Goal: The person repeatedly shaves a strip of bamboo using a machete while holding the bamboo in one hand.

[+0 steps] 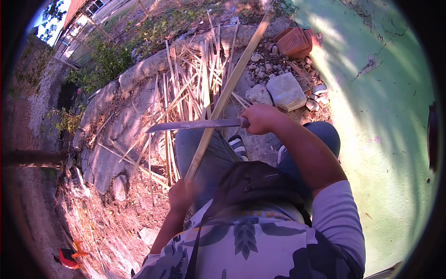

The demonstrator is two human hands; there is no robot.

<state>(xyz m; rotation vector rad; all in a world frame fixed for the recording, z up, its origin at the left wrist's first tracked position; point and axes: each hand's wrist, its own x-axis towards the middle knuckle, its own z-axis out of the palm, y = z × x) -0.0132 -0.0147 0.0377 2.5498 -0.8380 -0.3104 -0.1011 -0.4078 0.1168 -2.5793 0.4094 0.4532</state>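
green surface [385, 153] spreads at frame right; left grip [180, 194] clamps pale strip [231, 83] at lower centre, right grip [260, 119] clamps machete [193, 125] mid-frame.

Right hand [262, 119]: my fingers [251, 115] curl tight, out in front of me
Right arm [309, 156]: bent at my elbow [321, 185], reaching inward
Left hand [180, 195]: clenched too, lower and further back
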